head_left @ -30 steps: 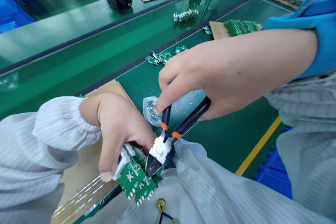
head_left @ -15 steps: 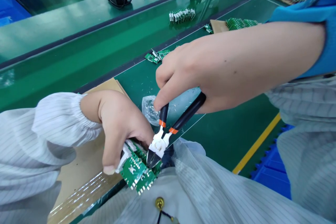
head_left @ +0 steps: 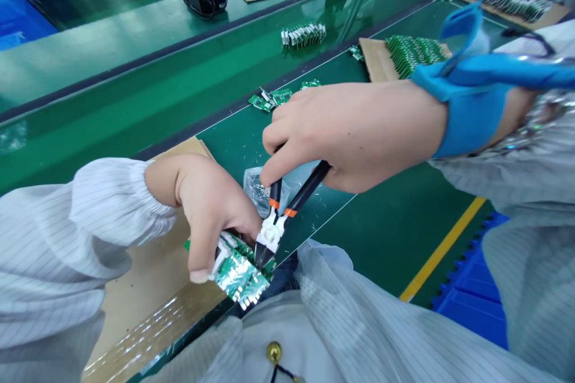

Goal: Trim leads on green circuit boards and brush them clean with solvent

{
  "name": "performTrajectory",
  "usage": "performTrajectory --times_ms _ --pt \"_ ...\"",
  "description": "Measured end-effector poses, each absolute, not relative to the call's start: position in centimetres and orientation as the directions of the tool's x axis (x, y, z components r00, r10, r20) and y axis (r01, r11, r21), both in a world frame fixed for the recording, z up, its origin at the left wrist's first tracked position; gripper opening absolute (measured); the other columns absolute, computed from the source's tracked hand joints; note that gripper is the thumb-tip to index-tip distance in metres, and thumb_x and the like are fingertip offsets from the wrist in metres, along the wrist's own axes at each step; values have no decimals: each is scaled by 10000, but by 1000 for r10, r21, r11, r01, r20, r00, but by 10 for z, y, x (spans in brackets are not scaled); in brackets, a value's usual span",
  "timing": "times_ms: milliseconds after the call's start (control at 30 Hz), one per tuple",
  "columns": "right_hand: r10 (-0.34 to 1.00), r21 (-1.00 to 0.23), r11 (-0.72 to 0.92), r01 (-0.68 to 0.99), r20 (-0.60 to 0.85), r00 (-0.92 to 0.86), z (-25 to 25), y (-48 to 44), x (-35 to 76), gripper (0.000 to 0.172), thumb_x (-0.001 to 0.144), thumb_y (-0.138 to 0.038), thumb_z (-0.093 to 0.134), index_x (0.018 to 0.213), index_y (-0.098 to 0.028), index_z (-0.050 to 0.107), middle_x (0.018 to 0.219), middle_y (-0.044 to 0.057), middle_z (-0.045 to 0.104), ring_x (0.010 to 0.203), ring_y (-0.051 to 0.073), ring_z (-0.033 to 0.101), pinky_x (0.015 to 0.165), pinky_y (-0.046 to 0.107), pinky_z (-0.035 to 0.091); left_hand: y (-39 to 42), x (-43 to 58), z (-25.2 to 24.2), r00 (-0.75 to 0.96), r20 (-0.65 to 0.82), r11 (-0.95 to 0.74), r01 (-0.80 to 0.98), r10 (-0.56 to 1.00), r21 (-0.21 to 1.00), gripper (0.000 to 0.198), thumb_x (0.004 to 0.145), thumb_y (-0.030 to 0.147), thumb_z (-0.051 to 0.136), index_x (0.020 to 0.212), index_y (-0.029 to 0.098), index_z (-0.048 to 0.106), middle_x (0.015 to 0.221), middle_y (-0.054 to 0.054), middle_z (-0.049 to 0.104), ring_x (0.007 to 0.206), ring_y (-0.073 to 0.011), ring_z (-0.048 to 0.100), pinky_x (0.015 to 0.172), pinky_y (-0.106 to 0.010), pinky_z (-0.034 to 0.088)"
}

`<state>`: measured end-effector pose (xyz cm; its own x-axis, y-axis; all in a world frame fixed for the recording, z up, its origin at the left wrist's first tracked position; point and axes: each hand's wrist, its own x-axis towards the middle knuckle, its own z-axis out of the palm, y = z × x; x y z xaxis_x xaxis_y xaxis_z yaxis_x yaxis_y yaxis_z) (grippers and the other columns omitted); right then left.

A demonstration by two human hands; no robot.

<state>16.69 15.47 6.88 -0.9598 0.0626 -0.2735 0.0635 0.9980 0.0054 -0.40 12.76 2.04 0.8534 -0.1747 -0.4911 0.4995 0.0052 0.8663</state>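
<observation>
Between the thumb and fingers of my left hand [head_left: 213,209] is a green circuit board [head_left: 240,278] with white connectors, tilted toward me; more board edges show behind it. My right hand [head_left: 323,137], with a blue strap at the wrist, is closed around the black handles of side cutters [head_left: 272,233]. The cutters' dark jaws point down at the far right edge of the boards. Whether the blades touch a lead cannot be made out. A clear plastic tub [head_left: 259,188] with small clippings stands just behind the cutters.
Loose circuit boards [head_left: 274,99] lie by the conveyor rail. A row of boards [head_left: 303,36] stands on the green belt. More boards [head_left: 413,54] are stacked on cardboard at the right. A cardboard sheet [head_left: 148,299] lies under my left arm. Blue crates [head_left: 471,281] are at the lower right.
My right hand and the cutters have shifted slightly left and up, and the wrist strap shows more fully. My left hand has raised the circuit board a little and tilted it, so it catches light.
</observation>
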Motion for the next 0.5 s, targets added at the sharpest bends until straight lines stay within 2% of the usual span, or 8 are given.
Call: performTrajectory --times_ms 67,133,233,333,433,500 --pt "59 44 998 49 -249 -967 60 157 170 421 748 -224 573 1163 -295 562 928 34 566 785 194 517 626 313 352 132 -6 14 748 -543 22 594 -381 804 173 537 106 732 659 155 620 607 54 631 575 -119 564 531 -194 474" --pt "62 89 995 41 -248 -967 53 161 172 390 782 -266 547 1171 -297 545 924 35 569 810 207 524 637 324 351 138 -6 8 662 -578 26 668 -477 744 166 565 101 710 648 161 579 600 54 587 564 -113 531 522 -201 466" --pt "84 151 988 44 -270 -959 49 167 172 377 788 -291 538 1164 -292 541 918 44 574 808 218 529 625 330 344 151 -7 2 606 -622 25 726 -496 687 231 533 93 751 624 164 550 563 64 550 523 -98 496 489 -192 443" --pt "102 184 982 53 -269 -958 47 173 172 355 802 -296 516 1154 -271 551 897 55 581 776 217 533 606 328 335 162 -7 -5 605 -630 61 743 -487 667 236 524 77 763 668 162 597 574 57 593 521 -99 521 475 -183 438" --pt "130 213 974 81 -228 -965 38 178 174 305 816 -315 495 1101 -245 578 874 67 591 760 219 535 600 331 330 170 -7 -15 583 -641 57 760 -499 647 227 506 81 776 667 157 635 585 36 629 525 -113 549 473 -194 448" --pt "151 234 967 105 -189 -970 30 182 175 276 814 -337 496 1048 -231 595 860 71 598 764 220 538 604 332 332 173 -9 -21 557 -665 40 780 -497 624 274 442 95 807 662 151 653 591 12 647 527 -138 564 472 -224 459"
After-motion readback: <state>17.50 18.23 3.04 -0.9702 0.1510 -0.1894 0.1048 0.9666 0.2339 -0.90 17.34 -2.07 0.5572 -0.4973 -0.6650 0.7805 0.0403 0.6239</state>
